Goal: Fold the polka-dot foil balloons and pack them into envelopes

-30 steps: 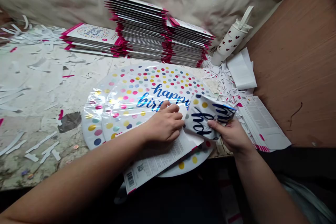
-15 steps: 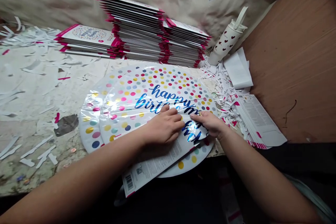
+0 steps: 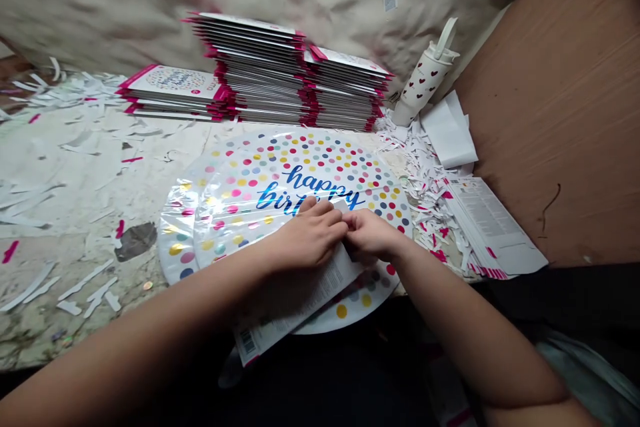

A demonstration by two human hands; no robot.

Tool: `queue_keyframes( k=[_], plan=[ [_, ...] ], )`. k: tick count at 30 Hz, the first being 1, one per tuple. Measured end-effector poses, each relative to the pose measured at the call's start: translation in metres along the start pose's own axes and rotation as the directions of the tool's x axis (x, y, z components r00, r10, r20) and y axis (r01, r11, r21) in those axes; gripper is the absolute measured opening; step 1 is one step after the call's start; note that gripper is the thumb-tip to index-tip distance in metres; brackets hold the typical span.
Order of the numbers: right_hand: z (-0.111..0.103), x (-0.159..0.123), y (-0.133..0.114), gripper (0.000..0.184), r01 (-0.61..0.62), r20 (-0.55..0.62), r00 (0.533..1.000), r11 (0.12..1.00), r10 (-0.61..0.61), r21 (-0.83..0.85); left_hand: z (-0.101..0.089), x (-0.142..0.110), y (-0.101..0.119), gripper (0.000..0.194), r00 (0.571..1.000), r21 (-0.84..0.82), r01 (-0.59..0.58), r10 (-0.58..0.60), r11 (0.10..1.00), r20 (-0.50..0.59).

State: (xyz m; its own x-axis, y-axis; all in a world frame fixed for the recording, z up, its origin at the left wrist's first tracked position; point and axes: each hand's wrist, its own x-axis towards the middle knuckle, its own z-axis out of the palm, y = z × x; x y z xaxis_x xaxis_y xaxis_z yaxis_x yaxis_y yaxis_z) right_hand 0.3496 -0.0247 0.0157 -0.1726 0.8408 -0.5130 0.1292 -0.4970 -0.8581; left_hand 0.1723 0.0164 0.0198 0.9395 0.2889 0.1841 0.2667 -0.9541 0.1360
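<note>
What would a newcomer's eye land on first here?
The large round foil balloon, with coloured polka dots and blue "happy birthday" lettering, fills the middle of the bench. The left hand and right hand meet on it, above a printed card. Behind it rise tall stacks of pink-edged packages, and white paper scraps litter the bench.

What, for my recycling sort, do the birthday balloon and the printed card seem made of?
The round balloon looks like thin metallised plastic film with a glossy finish: it throws glare, crinkles near its edge, and its blue lettering shines like foil. The printed card looks like matte paper or thin card, with dull print; any coating cannot be told.
</note>
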Motion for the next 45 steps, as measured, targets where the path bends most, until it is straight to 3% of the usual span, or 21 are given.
queue_keyframes(
  k=[1, 3, 5, 6, 8, 9, 12, 13, 14, 16, 18, 22, 26, 28, 30, 32, 34, 36, 38, 41, 45],
  plan=[
    [0.0, -0.003, -0.002, 0.005, 0.038, 0.013, 0.999, 0.999, -0.038, -0.032, -0.005, -0.003, -0.001, 0.017, 1.0, 0.028, 0.025, -0.024, 0.999, -0.005],
    [-0.002, -0.013, -0.007, 0.016, 0.214, -0.13, 0.965, 0.971, -0.226, -0.103, -0.016, -0.01, -0.002, 0.016, 0.992, 0.091, 0.116, -0.111, 0.989, -0.061],
    [-0.003, -0.023, -0.009, 0.039, 0.397, -0.288, 0.861, 0.908, -0.419, -0.135, -0.029, -0.015, 0.001, 0.015, 0.962, 0.125, 0.232, -0.208, 0.965, -0.179],
    [0.0, -0.027, -0.009, 0.047, 0.462, -0.306, 0.828, 0.881, -0.47, -0.103, -0.035, -0.017, 0.003, 0.015, 0.942, 0.119, 0.27, -0.237, 0.955, -0.237],
    [0.011, -0.033, -0.008, 0.048, 0.528, -0.229, 0.833, 0.848, -0.504, 0.053, -0.046, -0.02, 0.012, 0.014, 0.894, 0.073, 0.305, -0.259, 0.95, -0.365],
    [0.017, -0.035, -0.007, 0.041, 0.548, -0.187, 0.832, 0.827, -0.523, 0.125, -0.051, -0.022, 0.017, 0.015, 0.845, 0.037, 0.327, -0.274, 0.944, -0.46],
    [0.029, -0.038, -0.01, 0.026, 0.638, -0.253, 0.767, 0.743, -0.59, 0.202, -0.059, -0.031, 0.029, 0.05, 0.606, -0.202, 0.407, -0.429, 0.891, -0.67],
    [0.03, -0.039, -0.012, 0.026, 0.655, -0.273, 0.751, 0.729, -0.601, 0.198, -0.06, -0.034, 0.031, 0.063, 0.564, -0.333, 0.391, -0.509, 0.858, -0.65],
    [0.031, -0.04, -0.016, 0.027, 0.667, -0.281, 0.739, 0.722, -0.612, 0.181, -0.059, -0.037, 0.032, 0.07, 0.578, -0.474, 0.343, -0.58, 0.811, -0.574],
    [0.03, -0.042, -0.022, 0.029, 0.672, -0.263, 0.732, 0.73, -0.629, 0.122, -0.056, -0.041, 0.032, 0.067, 0.685, -0.722, 0.223, -0.632, 0.655, -0.361],
    [0.031, -0.044, -0.028, 0.032, 0.664, -0.23, 0.737, 0.744, -0.636, 0.072, -0.052, -0.042, 0.033, 0.059, 0.738, -0.859, 0.133, -0.628, 0.494, -0.248],
    [0.032, -0.048, -0.031, 0.038, 0.625, -0.125, 0.78, 0.771, -0.613, 0.118, -0.055, -0.045, 0.036, 0.057, 0.706, -0.962, 0.04, -0.689, 0.271, -0.165],
    [0.022, -0.039, -0.034, 0.021, 0.711, -0.278, 0.697, 0.688, -0.661, 0.147, -0.065, -0.05, 0.036, 0.023, 0.632, -0.988, 0.096, -0.774, 0.117, -0.03],
    [0.012, -0.028, -0.036, 0.017, 0.691, -0.317, 0.69, 0.723, -0.651, 0.02, -0.061, -0.053, 0.032, 0.015, 0.668, -0.981, 0.187, -0.739, 0.054, 0.087],
    [0.004, -0.016, -0.035, 0.027, 0.562, -0.313, 0.718, 0.783, -0.622, -0.267, -0.05, -0.056, 0.029, 0.026, 0.695, -0.948, 0.318, -0.671, -0.033, 0.257],
    [0.004, -0.008, -0.029, 0.027, 0.4, -0.345, 0.659, 0.7, -0.668, -0.591, -0.034, -0.059, 0.028, 0.034, 0.652, -0.896, 0.415, -0.635, -0.159, 0.414],
    [0.014, -0.009, -0.019, 0.017, 0.347, -0.244, 0.602, 0.524, -0.76, -0.777, -0.019, -0.061, 0.033, 0.034, 0.575, -0.862, 0.427, -0.653, -0.273, 0.492],
    [0.03, -0.016, -0.008, 0.016, 0.454, -0.024, 0.599, 0.364, -0.8, -0.813, -0.009, -0.061, 0.04, 0.035, 0.52, -0.848, 0.428, -0.682, -0.311, 0.513],
    [0.048, -0.024, 0.001, 0.019, 0.55, 0.133, 0.59, 0.276, -0.796, -0.788, -0.005, -0.06, 0.048, 0.039, 0.503, -0.841, 0.456, -0.695, -0.291, 0.513],
    [0.064, -0.03, 0.009, 0.017, 0.547, 0.162, 0.57, 0.225, -0.806, -0.806, -0.004, -0.06, 0.055, 0.044, 0.516, -0.84, 0.485, -0.697, -0.242, 0.498],
    [0.063, -0.026, 0.01, 0.02, 0.484, 0.17, 0.58, 0.169, -0.797, -0.858, -0.001, -0.061, 0.056, 0.045, 0.541, -0.858, 0.475, -0.703, -0.198, 0.462]
  ],
)
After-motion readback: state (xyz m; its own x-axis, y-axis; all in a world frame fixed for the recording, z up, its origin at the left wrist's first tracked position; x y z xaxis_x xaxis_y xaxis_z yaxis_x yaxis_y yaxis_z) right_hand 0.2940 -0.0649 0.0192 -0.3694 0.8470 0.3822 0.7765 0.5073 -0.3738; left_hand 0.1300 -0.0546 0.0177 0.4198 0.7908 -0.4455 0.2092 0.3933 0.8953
